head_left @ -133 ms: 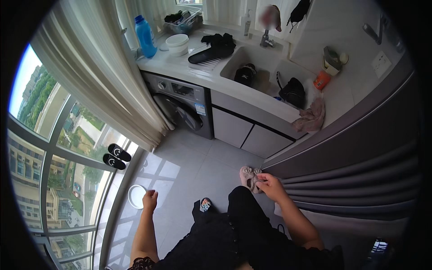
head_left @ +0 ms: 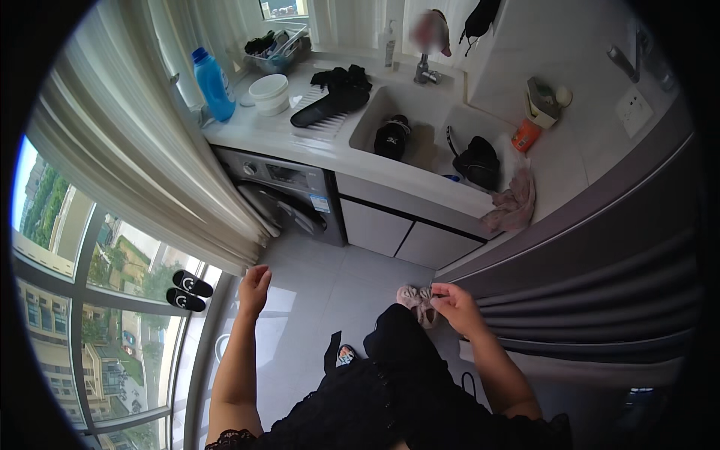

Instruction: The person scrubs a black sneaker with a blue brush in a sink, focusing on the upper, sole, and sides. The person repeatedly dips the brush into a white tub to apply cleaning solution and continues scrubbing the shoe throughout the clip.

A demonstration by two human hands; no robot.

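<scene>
My left hand (head_left: 256,290) is raised over the floor, its fingers curled together with nothing seen in them. Nearest to it are the foot of the cream curtain (head_left: 234,255) and the washing machine (head_left: 289,191). On the other side, my right hand (head_left: 455,308) hovers over a pair of pale pink shoes (head_left: 414,298), partly covering them. Its fingers are bent, with a gap between thumb and forefinger, and I see nothing held. In the double sink (head_left: 429,146) lie a black cap (head_left: 391,139) and a black item with a strap (head_left: 478,161).
The counter holds a blue bottle (head_left: 215,85), a white tub (head_left: 269,94), a black insole-shaped piece (head_left: 330,109) and a wire basket (head_left: 289,51). A pink cloth (head_left: 514,201) hangs over its edge. Black slippers (head_left: 189,291) stand by the window; a white basin (head_left: 223,348) is behind my left forearm.
My left hand has risen away from the white basin, which my forearm now partly hides. The view has shifted slightly, and my right hand stays near the pink shoes.
</scene>
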